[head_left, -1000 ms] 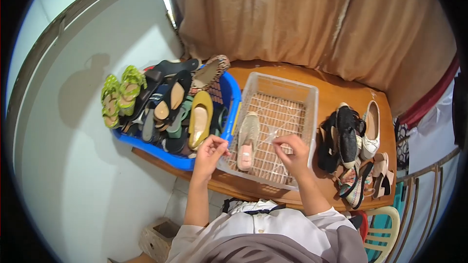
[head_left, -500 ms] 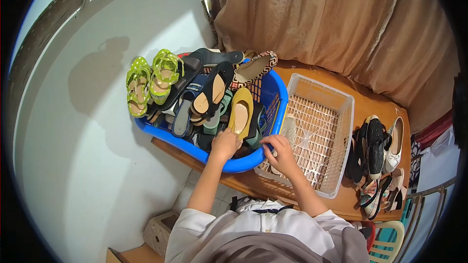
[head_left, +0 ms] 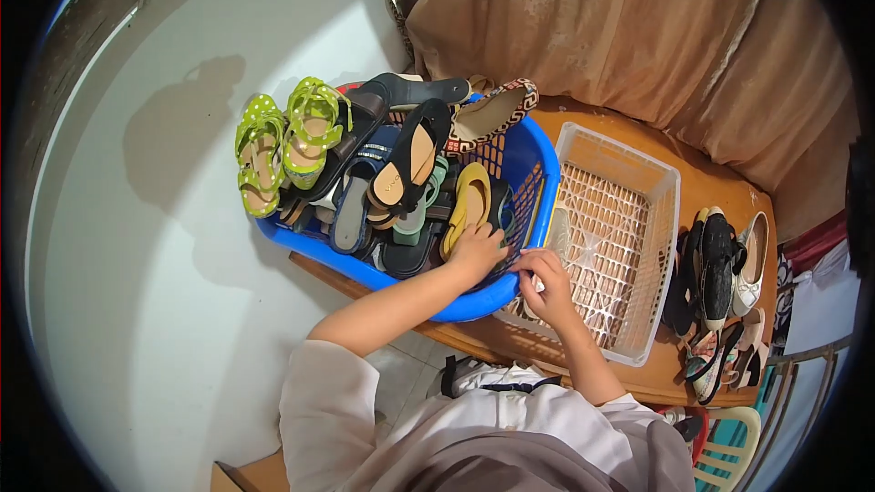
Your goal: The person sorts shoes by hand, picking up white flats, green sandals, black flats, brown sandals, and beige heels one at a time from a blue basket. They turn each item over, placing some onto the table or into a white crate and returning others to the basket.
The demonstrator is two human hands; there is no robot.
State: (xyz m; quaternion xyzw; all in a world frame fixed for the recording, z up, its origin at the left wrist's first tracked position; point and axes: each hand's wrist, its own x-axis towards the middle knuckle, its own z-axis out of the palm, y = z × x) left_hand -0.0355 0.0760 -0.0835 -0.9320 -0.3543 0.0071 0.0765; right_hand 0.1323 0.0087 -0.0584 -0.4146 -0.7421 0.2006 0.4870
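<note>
Reaching into a blue plastic basket (head_left: 474, 302), the left hand (head_left: 478, 253) touches a yellow flat-soled shoe (head_left: 471, 197), its grip unclear; lifting would probably call for firm hold.

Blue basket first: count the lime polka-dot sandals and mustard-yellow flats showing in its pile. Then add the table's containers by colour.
Mustard-yellow flat: 1
Lime polka-dot sandals: 2
Blue basket: 1
Clear bin: 1
Total: 5
</note>
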